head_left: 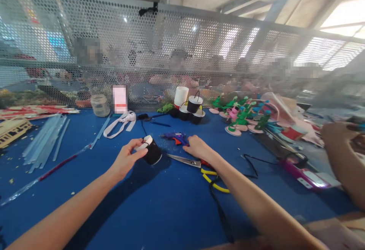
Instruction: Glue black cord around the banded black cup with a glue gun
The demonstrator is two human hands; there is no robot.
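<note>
My left hand (131, 155) is closed on a small paper cup (153, 152) wrapped in black. The cup is tilted on its side just over the blue table, its white rim between my thumb and fingers. A thin black strand rises near the rim. My right hand (197, 147) is closed at the back end of a blue glue gun (172, 136) with an orange trigger, which lies on the table; its nozzle points left. Below that hand lie scissors (185, 161), partly under my right forearm, with yellow loops (212, 178) beside them.
Translucent glue sticks (45, 140) lie left. White ribbon (119, 122), a glass jar (100, 105) and finished black cups (195, 103) stand toward the mesh partition (137, 64). Green craft plants (242, 115), a purple power strip (306, 174) and another person's arm (339, 155) are right.
</note>
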